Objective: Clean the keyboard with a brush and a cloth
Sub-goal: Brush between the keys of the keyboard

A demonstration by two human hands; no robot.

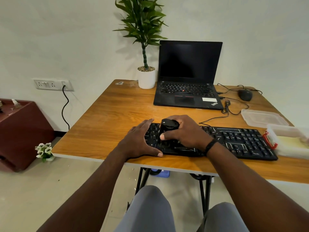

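Bracing the left end of the keyboard (217, 141), the left hand (142, 141) lies flat and spread, thumb on the desk (100, 124) at its near edge. Right hand (184, 133) is wrapped around one stubby black brush (168, 129), bristles down on the left-hand keys. Keyboard sits along the near edge; pale debris lines its right-hand keys. Judged light, rigid and liable to slide, so best held at the frame ends, not the keys. Brush is small, best gripped round the body. Counted: one keyboard, one brush; two clear containers (262, 117) at the right edge; one laptop (189, 76), one mouse (245, 94), one potted plant (146, 77) along the far edge. No cloth identifiable
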